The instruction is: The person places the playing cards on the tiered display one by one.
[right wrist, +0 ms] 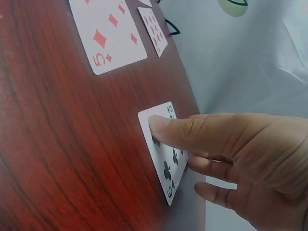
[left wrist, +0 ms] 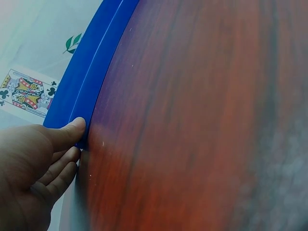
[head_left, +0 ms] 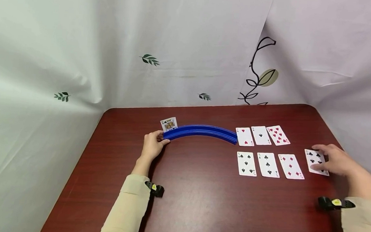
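My left hand [head_left: 152, 145] pinches the left end of a blue curved card holder [head_left: 200, 130], thumb on its near face in the left wrist view. At that same end a king of clubs playing card [head_left: 169, 123] shows above the holder, face toward me. Over at the table's right side, my right hand [head_left: 335, 160] holds a clubs playing card [right wrist: 166, 161], probably a six. The thumb lies on its face; the fingers pass behind its right edge and are partly hidden.
A two of hearts [head_left: 244, 137], an ace of clubs [head_left: 261, 135] and a hearts card [head_left: 278, 135] lie right of the holder. Nearer lie a five of spades [head_left: 246, 164], a clubs card [head_left: 268, 165] and a five of diamonds [head_left: 291, 166]. White cloth [head_left: 184, 40] hangs behind the table.
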The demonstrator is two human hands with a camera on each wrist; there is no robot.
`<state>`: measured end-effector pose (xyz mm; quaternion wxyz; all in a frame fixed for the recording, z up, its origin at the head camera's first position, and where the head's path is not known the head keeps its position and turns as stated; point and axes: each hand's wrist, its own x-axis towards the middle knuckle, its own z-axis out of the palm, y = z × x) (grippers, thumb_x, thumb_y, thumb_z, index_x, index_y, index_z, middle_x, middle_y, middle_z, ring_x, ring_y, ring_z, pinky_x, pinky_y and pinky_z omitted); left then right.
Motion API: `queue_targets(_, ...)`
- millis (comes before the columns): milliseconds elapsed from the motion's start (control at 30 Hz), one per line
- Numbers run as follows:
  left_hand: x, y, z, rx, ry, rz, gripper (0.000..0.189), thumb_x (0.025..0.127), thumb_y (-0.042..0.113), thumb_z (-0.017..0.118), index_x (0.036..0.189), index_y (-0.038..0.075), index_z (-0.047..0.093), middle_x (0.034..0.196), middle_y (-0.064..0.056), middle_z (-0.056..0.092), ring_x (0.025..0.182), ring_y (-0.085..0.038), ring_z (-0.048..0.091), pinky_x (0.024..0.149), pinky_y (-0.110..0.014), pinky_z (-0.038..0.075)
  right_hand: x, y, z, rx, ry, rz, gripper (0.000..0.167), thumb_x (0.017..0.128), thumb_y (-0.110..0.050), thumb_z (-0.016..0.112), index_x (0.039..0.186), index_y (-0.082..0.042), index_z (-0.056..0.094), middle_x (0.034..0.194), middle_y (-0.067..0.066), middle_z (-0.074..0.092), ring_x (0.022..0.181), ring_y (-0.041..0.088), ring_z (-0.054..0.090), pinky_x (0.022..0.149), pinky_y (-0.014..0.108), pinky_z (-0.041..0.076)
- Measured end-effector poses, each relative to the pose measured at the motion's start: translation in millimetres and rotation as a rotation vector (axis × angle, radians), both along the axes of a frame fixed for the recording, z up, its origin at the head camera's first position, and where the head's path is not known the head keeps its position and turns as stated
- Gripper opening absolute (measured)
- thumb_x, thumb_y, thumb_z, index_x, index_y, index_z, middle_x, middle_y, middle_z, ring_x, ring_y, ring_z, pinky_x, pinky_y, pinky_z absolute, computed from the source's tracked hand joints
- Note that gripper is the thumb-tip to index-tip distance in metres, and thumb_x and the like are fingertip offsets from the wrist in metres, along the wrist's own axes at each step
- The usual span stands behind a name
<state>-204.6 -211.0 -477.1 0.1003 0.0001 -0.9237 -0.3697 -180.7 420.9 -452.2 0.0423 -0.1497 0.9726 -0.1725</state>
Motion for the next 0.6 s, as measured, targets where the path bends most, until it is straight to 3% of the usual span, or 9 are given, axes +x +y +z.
queue_targets(133, 0.5, -0.4, -0.6, -0.003, -0.007, -0.002, 0.037, 0.089, 0.012, 0.079, 0.121, -0.005, 0.07, 0.102, -0.021, 0.073, 0.095, -0.033, 0.071, 0.087, -0.045, 0.058, -1.9, 0.1, 2.8, -0.016, -0.061, -0.011, 0.07, 0.07, -0.016, 0.09, 0.121, 0.015, 0.053, 0.11, 0.039, 0.052, 0.097, 0.053, 0.056, 0.078, 0.059, 0.047)
queue_targets(233, 1.3, -0.8, -1.5, -0.002, -0.015, -0.001, 0.037, 0.09, 0.011, 0.079, 0.122, -0.005, 0.069, 0.103, -0.021, 0.072, 0.097, -0.033, 0.071, 0.088, -0.046, 0.058, -4.1, 0.5, 2.7, -0.025, -0.103, -0.017, 0.072, 0.07, -0.019, 0.091, 0.121, 0.015, 0.053, 0.105, 0.035, 0.054, 0.094, 0.052, 0.057, 0.077, 0.056, 0.048)
queue_targets(467, 2.7, -0.6, -0.7, 0.006, -0.019, 0.002, 0.038, 0.089, 0.011, 0.079, 0.122, -0.006, 0.069, 0.104, -0.021, 0.072, 0.098, -0.033, 0.07, 0.089, -0.046, 0.057, -8.4, -0.6, 0.8, -0.043, -0.164, -0.056, 0.071, 0.066, -0.026, 0.095, 0.11, 0.013, 0.056, 0.086, 0.013, 0.054, 0.078, 0.026, 0.049, 0.066, 0.035, 0.041)
queue_targets(600, 1.9, -0.6, 0.1, 0.01, -0.014, -0.001, 0.039, 0.089, 0.012, 0.079, 0.122, -0.006, 0.069, 0.104, -0.021, 0.072, 0.098, -0.033, 0.07, 0.089, -0.046, 0.057, -8.3, -0.5, -0.2, -0.049, -0.175, -0.077, 0.06, 0.064, -0.025, 0.096, 0.095, 0.006, 0.055, 0.08, 0.007, 0.05, 0.074, 0.02, 0.044, 0.063, 0.029, 0.036)
